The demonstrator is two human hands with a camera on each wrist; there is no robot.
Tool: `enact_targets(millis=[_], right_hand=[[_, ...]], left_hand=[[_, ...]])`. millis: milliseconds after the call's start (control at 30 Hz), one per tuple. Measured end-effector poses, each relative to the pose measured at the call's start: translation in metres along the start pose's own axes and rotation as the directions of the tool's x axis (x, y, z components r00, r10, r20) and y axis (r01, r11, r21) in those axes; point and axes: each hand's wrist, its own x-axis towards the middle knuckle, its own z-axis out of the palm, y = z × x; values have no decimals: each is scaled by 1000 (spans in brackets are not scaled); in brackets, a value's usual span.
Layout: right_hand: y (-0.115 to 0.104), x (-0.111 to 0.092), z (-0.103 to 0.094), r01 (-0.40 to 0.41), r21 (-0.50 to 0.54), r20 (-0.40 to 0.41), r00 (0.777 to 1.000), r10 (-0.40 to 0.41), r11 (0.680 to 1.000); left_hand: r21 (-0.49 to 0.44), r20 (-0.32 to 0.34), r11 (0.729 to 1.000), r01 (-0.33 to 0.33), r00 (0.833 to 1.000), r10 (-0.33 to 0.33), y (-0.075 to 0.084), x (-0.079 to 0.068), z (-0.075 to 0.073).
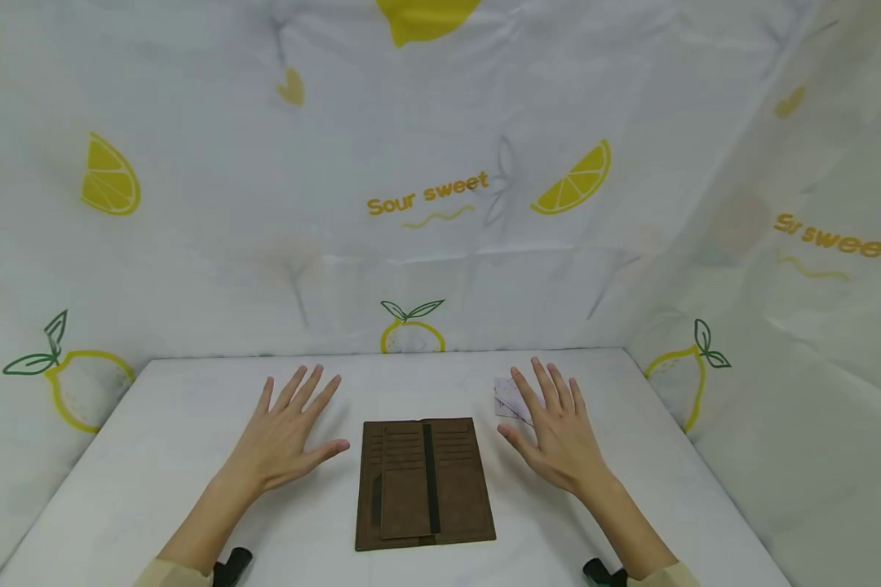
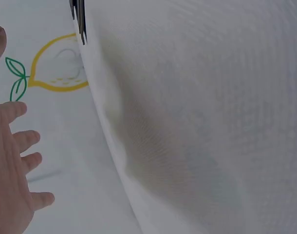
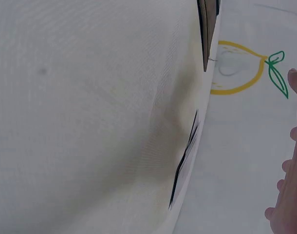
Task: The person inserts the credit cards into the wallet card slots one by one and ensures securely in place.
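Note:
A brown wallet lies unfolded on the white table, with card slots on both halves and a dark strip down its middle. To its left, my left hand hovers with spread fingers, holding nothing. On the other side my right hand is likewise spread and holds nothing. Partly hidden behind the right hand's fingers are some thin pale papers or cards; their kind is unclear. The right wrist view shows those flat pieces edge-on, with the wallet above them. Only the wallet's edge appears in the left wrist view.
The white table meets a lemon-printed cloth at its back edge. Another stretch of this cloth hangs along the right side. Black wrist straps or mounts sit at both wrists.

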Motion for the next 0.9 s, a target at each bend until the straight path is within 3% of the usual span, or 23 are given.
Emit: enact_targets(millis=[567,900], right_hand=[[4,0,3,-25,24,0,1000,25,999],[7,1,6,-49,48,9,999,49,998]], left_hand=[[-121,69,992,32,997,-24,8,2,5],[-180,104,984,16,995,3,13,5,8]])
